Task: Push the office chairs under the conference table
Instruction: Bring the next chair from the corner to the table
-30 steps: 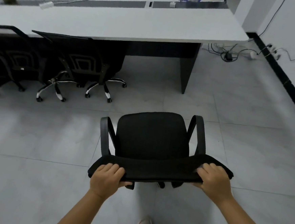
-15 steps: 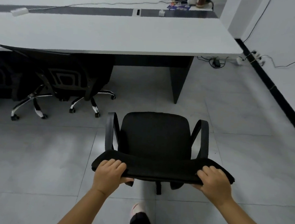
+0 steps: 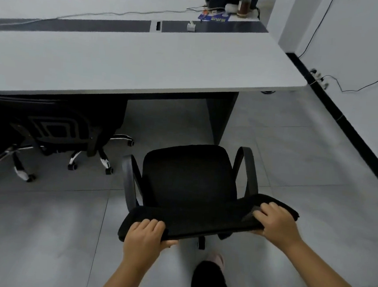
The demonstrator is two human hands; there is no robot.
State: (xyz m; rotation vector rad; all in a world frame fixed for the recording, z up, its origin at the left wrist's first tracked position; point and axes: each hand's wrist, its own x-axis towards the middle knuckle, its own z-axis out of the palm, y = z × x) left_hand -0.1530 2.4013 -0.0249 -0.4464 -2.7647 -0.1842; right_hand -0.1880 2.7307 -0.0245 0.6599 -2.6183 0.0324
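Note:
A black office chair [image 3: 187, 177] with curved armrests stands on the grey tiled floor in front of me, its seat facing the long white conference table [image 3: 126, 63]. My left hand [image 3: 143, 237] grips the left end of the chair's backrest top. My right hand [image 3: 276, 220] grips the right end, which sits higher and farther forward. The chair's front edge is a short way from the table's edge, near the table's dark leg panel [image 3: 219, 118]. Another black mesh chair [image 3: 55, 128] is tucked under the table to the left.
A third chair's chrome base [image 3: 2, 171] shows at the far left. Cables, a jar [image 3: 243, 7] and papers lie on the table's far end. A white wall with a black skirting [image 3: 343, 123] and trailing wires runs along the right. My foot [image 3: 216, 261] is behind the chair.
The chair has rolled forward toward the table and turned slightly to the left. Both hands kept their grip on the backrest, and the table now fills more of the view.

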